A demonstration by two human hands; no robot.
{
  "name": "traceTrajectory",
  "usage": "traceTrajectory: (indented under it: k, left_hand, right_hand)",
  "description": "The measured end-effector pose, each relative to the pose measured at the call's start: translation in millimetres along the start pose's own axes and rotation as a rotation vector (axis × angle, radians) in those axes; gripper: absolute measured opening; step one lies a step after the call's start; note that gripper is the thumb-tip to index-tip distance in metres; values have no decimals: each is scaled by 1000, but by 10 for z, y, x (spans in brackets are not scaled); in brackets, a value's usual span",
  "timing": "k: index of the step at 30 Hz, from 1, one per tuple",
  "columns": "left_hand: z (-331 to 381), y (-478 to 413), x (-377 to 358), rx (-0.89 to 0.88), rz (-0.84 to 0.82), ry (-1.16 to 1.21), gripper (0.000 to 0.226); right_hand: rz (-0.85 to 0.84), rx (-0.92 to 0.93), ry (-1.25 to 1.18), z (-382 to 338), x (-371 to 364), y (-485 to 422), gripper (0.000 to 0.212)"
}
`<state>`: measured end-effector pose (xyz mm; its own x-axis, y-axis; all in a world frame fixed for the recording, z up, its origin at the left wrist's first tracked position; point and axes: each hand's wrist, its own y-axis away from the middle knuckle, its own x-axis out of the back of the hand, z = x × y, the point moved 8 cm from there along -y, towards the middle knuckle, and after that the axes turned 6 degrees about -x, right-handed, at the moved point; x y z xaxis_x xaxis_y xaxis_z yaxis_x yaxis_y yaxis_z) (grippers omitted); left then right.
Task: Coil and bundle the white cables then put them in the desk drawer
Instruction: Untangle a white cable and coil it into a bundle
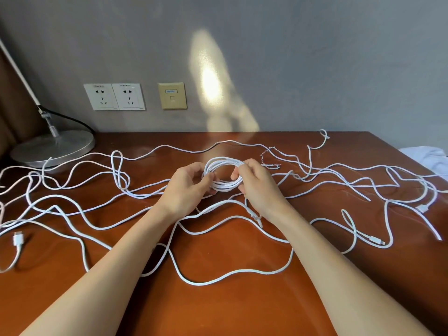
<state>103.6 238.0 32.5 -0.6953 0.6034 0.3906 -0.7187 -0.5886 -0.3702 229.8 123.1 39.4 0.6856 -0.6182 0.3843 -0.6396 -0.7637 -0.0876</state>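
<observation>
Coil [224, 175] of white cable is just right of the lamp base [52, 146], w/ my left grip [187, 188] & right grip [259, 187] both pinching it. Light, floppy, springy stuff imo, so grab across all loops.

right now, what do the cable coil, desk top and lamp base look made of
Cable coil: white, matte, probably plastic or rubber jacket; bends smoothly.
Desk top: glossy red-brown wood or veneer, judging by reflections.
Lamp base: likely brushed metal, silver-grey, dull sheen.

White cables [230, 277]; reddish-brown desk [218, 306]; grey wall [315, 57]; silver lamp base [55, 146]; beige network plate [172, 96].
</observation>
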Motion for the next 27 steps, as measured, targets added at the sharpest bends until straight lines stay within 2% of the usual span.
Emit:
traceTrajectory:
  k: [4,9,18,24,27]
  left_hand:
    - [61,8,-13,-29,-10,16,15]
    - [13,19,-26,46,-13,71,20]
    - [48,32,40,52,52,-49,19]
    - [54,38,126,82,103,-97,21]
    - [36,36,138,84,91,-77,21]
  right_hand:
    - [7,-56,-52,31,27,-4,26]
    - [27,-48,-27,24,42,13,28]
    - [-23,-45,-40,69,-13,-13,23]
    - [64,59,-104,18,126,-37,17]
    - [165,112,-84,2,235,-61,14]
